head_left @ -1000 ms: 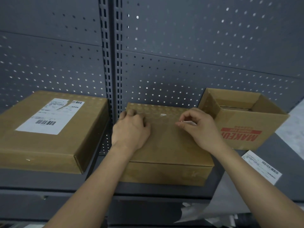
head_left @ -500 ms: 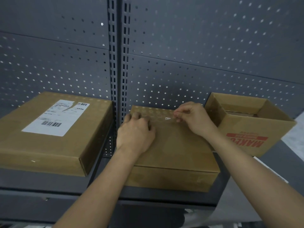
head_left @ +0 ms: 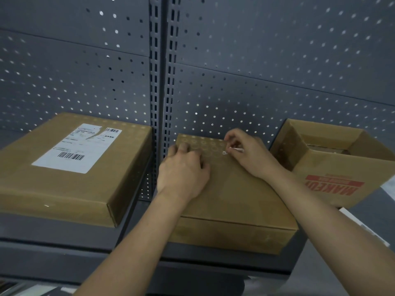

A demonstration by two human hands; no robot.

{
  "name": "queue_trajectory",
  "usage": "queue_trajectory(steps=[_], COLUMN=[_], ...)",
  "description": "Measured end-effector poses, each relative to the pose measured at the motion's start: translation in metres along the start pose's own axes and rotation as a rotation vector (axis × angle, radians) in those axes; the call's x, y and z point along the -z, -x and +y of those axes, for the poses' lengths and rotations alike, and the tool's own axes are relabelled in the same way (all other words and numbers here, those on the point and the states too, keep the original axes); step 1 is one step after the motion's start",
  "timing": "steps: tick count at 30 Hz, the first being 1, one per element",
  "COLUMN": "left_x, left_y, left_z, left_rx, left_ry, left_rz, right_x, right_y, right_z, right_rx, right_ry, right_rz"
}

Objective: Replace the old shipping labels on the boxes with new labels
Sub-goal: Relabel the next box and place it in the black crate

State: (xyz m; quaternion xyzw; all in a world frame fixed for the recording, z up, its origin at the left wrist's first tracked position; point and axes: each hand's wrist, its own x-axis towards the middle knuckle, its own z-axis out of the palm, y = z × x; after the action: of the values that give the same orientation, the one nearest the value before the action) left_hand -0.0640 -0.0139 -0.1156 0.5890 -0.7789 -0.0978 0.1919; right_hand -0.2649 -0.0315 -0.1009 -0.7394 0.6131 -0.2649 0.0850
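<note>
The middle box (head_left: 230, 189) lies flat in the centre of the frame, and its top is almost bare brown cardboard. Only a small white remnant (head_left: 224, 152) of the label sticks near the far edge. The right hand (head_left: 250, 154) is just beside this remnant, with thumb and forefinger closed narrowly on a thin white scrap (head_left: 236, 149). The left hand (head_left: 183, 174) rests on the left part of the lid. Its fingers are bent under and hold nothing; it seems to steady the box.

I judge that the old label of this box is nearly removed. The last small piece is left to pick off, and no new label is on it yet. The left box (head_left: 64, 189), in the left of the frame, carries its old label (head_left: 81, 146), which is torn at the top edge, so this one is not yet done. The open box (head_left: 333, 167) at the right shows red print on its front and no label that I can see.

All three boxes stand on a dark grey metal shelf (head_left: 64, 236). Behind them is a perforated back panel (head_left: 277, 60) with a slotted post (head_left: 158, 82) between its sections. At the lower right edge a white sheet (head_left: 363, 227) is partly hidden by the forearm; perhaps it is a new label, but I cannot tell.
</note>
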Motion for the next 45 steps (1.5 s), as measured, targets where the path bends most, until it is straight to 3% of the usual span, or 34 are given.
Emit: queue_trajectory(steps=[7, 17, 25, 30, 35, 45], left_x=[-0.002, -0.004, -0.004, -0.003, -0.005, -0.006], left_y=[-0.002, -0.001, -0.001, -0.001, -0.002, -0.002], left_z=[-0.001, -0.002, -0.002, -0.002, -0.002, -0.002], left_rx=[-0.002, -0.009, -0.004, -0.013, -0.009, -0.001], left_ry=[0.0, -0.002, 0.002, 0.003, -0.004, -0.004], left_rz=[0.003, 0.03, 0.02, 0.024, 0.029, 0.045], right_x=[0.0, -0.002, -0.005, -0.004, -0.006, -0.007], right_y=[0.0, 0.002, 0.0, 0.003, 0.0, 0.001], right_z=[0.001, -0.003, 0.001, 0.008, 0.003, 0.0], right_rx=[0.124, 0.198, 0.142, 0.064, 0.126, 0.21], right_ry=[0.119, 0.207, 0.186, 0.079, 0.14, 0.223], right_rz=[-0.096, -0.06, -0.097, 0.005, -0.067, -0.055])
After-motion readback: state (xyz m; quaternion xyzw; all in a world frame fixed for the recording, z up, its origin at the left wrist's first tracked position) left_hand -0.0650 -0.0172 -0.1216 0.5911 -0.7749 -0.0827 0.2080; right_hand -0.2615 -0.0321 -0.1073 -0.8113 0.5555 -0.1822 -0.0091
